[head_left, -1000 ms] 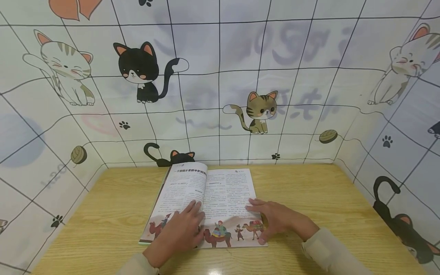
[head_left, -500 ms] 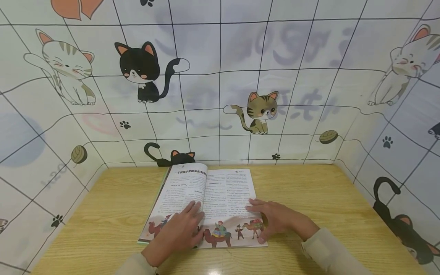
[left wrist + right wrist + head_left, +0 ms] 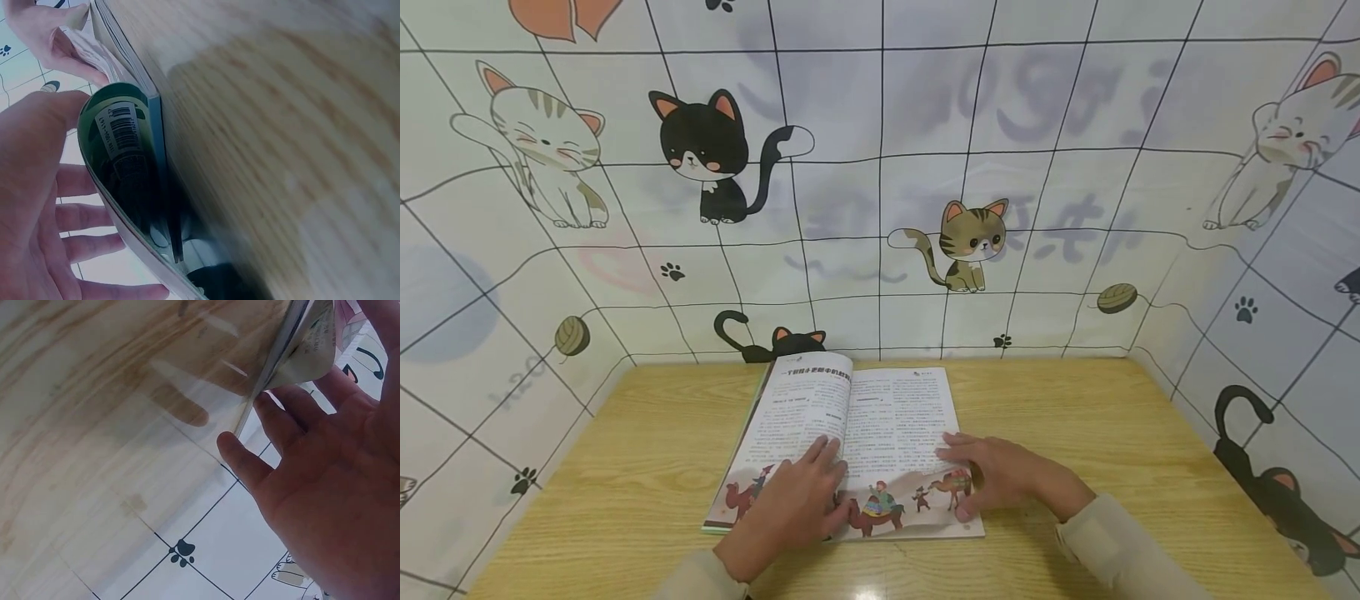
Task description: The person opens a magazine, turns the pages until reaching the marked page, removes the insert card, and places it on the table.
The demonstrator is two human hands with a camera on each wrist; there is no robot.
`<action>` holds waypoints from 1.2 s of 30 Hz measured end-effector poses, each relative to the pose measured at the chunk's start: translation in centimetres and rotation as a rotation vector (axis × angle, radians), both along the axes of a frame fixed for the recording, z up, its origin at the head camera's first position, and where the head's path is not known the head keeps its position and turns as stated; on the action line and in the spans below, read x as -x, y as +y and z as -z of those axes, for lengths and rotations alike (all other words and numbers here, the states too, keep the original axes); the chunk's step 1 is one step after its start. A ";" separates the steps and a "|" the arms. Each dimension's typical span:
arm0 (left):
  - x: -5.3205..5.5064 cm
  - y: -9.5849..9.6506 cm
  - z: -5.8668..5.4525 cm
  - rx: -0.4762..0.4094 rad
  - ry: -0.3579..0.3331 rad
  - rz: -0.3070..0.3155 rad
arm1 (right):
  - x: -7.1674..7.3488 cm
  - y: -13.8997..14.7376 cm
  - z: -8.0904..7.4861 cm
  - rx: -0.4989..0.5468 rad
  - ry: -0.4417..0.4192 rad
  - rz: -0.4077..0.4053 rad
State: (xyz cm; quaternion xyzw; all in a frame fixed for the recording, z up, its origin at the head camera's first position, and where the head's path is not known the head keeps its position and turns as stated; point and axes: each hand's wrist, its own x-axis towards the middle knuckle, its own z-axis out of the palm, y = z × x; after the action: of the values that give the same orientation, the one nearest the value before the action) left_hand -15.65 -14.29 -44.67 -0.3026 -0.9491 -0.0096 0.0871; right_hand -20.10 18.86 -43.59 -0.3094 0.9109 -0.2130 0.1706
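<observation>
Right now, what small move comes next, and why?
Probably lift the right page by its lower outer corner: it bows up beside the right hand, and the left hand rests near the middle of the open book, which should steady it.

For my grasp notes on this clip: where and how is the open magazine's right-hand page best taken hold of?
Probably pinch the page at its lower right corner, coming from the right. Its outer edge is unbound and the paper bows up there, while the left hand lies by the inner fold. The right hand is at that outer edge.
</observation>
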 end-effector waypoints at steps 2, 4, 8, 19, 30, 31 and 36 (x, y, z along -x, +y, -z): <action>-0.1 0.1 0.0 -0.001 -0.002 -0.006 | 0.0 -0.1 -0.1 -0.005 0.003 0.005; -0.1 0.2 -0.1 0.001 -0.006 -0.008 | 0.0 -0.2 -0.1 -0.010 0.006 0.012; -0.2 0.3 -0.2 0.012 -0.022 -0.013 | 0.0 -0.3 -0.2 -0.004 -0.012 0.028; -0.1 0.5 -0.3 0.048 -0.068 -0.026 | 0.1 -0.6 -0.6 0.009 -0.018 0.015; -0.2 0.4 -0.3 0.040 -0.025 -0.013 | 0.2 -0.5 -0.7 0.028 -0.015 0.003; -0.2 0.4 -0.3 0.040 -0.012 -0.011 | 0.2 -0.4 -0.6 0.028 -0.015 0.005; -0.2 0.2 -0.3 0.062 0.066 0.001 | 0.3 -0.3 -0.2 0.055 -0.022 0.009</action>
State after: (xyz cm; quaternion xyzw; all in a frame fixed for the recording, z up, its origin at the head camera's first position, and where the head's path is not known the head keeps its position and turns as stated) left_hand -15.41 -14.08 -44.41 -0.3056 -0.9454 0.0297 0.1090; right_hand -20.37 18.59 -43.36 -0.3075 0.9042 -0.2422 0.1710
